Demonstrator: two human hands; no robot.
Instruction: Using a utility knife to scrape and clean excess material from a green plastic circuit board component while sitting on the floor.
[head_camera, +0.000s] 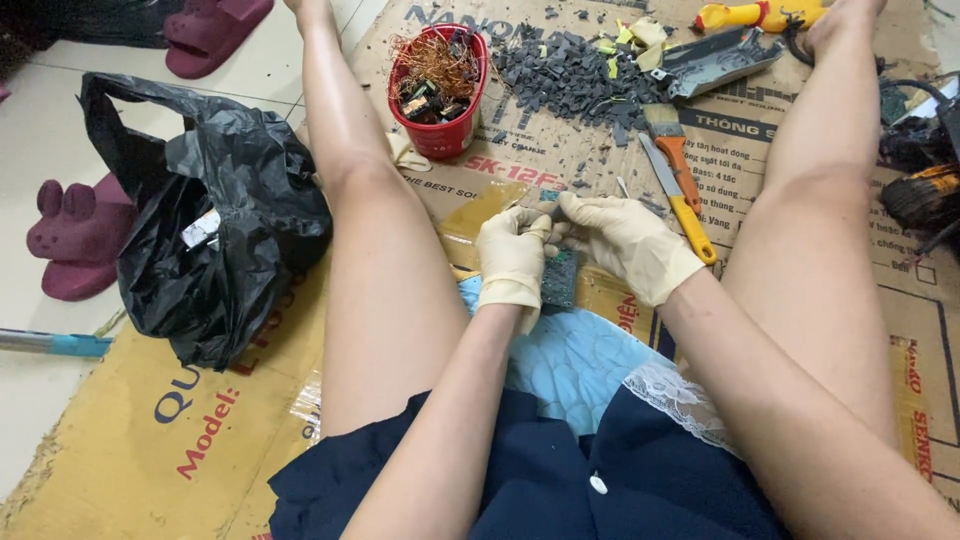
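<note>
Cup (440, 85) left of scrap pile (575, 75).

A home floor turned makeshift scrap-salvage spot: pale tiles (270, 60) laid with flattened cardboard (150, 440), slippers (75, 235) and a black bag (215, 215) at the side, a red tub (450, 135) of copper wire, a heap of dark plastic bits (570, 75), and a knife (675, 195) nearby.

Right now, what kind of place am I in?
Probably a home floor used for stripping electronic scrap: flattened cardboard on tile, a red cup of copper wire, and a green circuit board in gloved hands.
</note>
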